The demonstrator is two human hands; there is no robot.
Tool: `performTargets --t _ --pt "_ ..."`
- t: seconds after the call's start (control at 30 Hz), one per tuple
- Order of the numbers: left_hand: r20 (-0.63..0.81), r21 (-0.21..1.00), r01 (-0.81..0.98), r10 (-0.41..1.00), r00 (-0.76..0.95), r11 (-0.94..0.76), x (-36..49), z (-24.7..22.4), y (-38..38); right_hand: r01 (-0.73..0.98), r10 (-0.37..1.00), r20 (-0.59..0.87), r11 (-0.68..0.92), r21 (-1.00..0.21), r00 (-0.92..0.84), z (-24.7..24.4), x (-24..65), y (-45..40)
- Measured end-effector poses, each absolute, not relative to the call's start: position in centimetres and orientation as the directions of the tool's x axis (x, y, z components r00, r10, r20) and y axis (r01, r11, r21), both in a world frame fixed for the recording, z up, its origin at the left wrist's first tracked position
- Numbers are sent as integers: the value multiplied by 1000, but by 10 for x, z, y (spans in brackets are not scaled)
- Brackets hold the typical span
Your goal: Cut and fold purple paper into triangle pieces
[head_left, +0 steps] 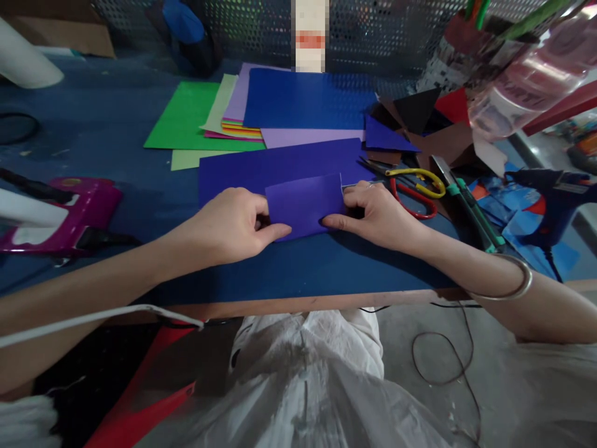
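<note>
Between my two hands is a small purple sheet of paper, tilted up off the table near its front edge. My left hand pinches its left side, thumb in front and fingers curled behind. On the right side my right hand grips it the same way, thumb near the lower corner; its fingertips are partly hidden. Just behind lies a larger purple sheet, flat on the table. Close to my right hand rest scissors with yellow and red handles and a green utility knife.
A stack of coloured sheets topped by a blue one lies at the back. At right are paper scraps, a glue gun and a pink plastic bottle. A magenta device stands at left. The wooden table edge runs in front.
</note>
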State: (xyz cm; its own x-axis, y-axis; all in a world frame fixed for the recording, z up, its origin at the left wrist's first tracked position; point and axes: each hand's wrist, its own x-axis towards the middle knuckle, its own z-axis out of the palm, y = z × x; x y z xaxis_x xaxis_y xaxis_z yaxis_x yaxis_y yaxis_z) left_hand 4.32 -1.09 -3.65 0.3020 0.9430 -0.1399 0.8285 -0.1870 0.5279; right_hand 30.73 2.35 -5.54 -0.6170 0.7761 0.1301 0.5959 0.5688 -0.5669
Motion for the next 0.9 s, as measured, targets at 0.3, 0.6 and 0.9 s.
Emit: performTargets --t 0.3,0.6,0.9 --pt "-219 432 895 950 224 -112 51 -28 -7 637 791 149 575 -514 -594 -56 306 22" --pt "-101 784 596 911 401 -175 42 -43 -11 554 777 156 559 -617 -610 -61 309 26" --pt "-76 737 652 937 341 -178 50 -48 -18 377 729 193 539 -753 -656 -57 307 22"
